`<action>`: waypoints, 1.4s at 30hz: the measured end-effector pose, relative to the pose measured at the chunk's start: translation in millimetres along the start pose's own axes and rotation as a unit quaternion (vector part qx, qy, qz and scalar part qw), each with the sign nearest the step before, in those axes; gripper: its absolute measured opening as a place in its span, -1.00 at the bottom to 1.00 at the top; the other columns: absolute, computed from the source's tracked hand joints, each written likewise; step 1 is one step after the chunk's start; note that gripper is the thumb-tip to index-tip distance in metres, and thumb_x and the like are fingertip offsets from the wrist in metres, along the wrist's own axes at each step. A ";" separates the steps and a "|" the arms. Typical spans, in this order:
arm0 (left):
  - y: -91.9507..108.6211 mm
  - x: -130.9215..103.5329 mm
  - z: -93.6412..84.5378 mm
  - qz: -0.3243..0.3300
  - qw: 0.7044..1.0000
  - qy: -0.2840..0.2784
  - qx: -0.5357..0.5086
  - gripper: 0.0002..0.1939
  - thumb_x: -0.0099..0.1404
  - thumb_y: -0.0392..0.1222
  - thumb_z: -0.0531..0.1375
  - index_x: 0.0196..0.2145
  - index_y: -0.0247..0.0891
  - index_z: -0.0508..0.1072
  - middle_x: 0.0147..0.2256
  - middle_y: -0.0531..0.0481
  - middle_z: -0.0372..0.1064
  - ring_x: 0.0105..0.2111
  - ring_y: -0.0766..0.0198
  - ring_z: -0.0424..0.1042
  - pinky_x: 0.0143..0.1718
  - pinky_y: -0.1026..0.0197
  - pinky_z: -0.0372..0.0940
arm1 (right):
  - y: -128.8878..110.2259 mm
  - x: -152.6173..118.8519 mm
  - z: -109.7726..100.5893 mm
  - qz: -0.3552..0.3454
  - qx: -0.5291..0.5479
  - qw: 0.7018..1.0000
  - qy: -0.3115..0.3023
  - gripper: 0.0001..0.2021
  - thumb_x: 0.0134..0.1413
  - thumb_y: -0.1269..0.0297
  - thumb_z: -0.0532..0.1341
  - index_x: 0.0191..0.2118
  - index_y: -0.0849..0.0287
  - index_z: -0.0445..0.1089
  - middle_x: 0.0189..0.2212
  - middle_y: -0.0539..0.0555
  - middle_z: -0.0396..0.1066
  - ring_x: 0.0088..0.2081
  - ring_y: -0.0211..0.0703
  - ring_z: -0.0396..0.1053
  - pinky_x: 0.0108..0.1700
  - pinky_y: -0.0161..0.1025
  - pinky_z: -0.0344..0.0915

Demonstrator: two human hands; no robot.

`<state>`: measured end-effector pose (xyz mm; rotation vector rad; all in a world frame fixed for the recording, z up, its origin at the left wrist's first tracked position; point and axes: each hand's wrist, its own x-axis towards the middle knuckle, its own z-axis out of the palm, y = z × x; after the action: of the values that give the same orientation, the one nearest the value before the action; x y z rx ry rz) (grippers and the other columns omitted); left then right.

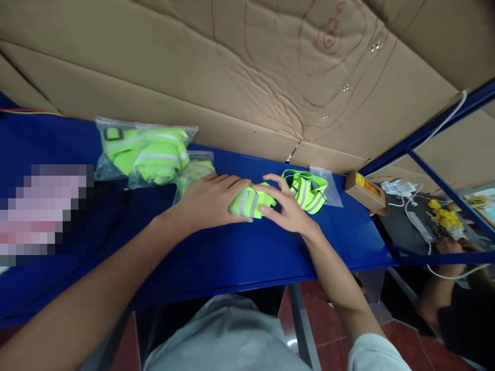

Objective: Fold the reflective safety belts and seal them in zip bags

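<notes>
A folded neon-yellow reflective vest (251, 202) with grey stripes lies on the blue table (240, 252). My left hand (211, 201) presses flat on its left part. My right hand (284, 206) grips its right end with curled fingers. Just right of my right hand sits another loose yellow vest (307, 189), partly on an empty clear bag (328, 186). At the back left lie two clear bags with packed vests (149, 153), and a third bagged vest (195, 170) pokes out behind my left hand.
Brown cardboard sheets (247, 67) form the wall behind the table. A small cardboard box (365, 191) stands at the table's right end. Beyond a blue frame bar (441, 180), another person's hand (448, 246) rests by white cables and yellow items (444, 216).
</notes>
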<state>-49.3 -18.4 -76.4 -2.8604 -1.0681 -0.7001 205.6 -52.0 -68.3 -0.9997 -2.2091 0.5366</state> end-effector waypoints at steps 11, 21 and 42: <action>5.6 -8.0 2.4 -0.050 0.997 -0.031 -0.045 -0.27 0.28 0.19 0.40 0.22 -0.35 0.42 0.12 -0.30 0.52 0.04 -0.20 0.56 0.09 -0.09 0.39 | -0.8 -1.6 20.2 0.022 0.050 0.998 0.009 -0.54 0.38 0.12 0.28 0.33 0.00 0.42 0.30 0.18 0.41 0.29 0.05 0.41 0.27 0.07 0.47; 21.9 6.2 -5.5 -0.114 0.988 -0.029 -0.096 -0.44 0.38 0.15 0.32 0.15 -0.28 0.42 0.11 -0.22 0.54 0.02 -0.15 0.59 -0.03 0.00 0.43 | -18.4 -2.6 2.3 -0.009 0.028 0.998 -0.055 -0.52 0.47 0.17 0.17 0.42 -0.06 0.30 0.41 0.14 0.25 0.46 -0.01 0.20 0.49 0.10 0.19; 25.3 22.6 -15.5 -0.112 0.810 -0.183 -0.546 -0.03 0.15 0.15 0.46 0.41 -0.15 0.22 0.28 -0.17 0.39 0.23 -0.06 0.43 0.18 0.03 0.36 | -21.4 3.9 -19.6 0.037 0.088 0.995 0.003 -0.71 0.16 0.03 0.43 -0.14 0.09 0.52 -0.27 0.05 0.49 -0.29 -0.19 0.37 -0.23 -0.23 0.35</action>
<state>-24.6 -26.3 -49.5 -4.0166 -1.3870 -1.0797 206.4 -60.5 -40.2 -0.9896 -2.0853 0.7483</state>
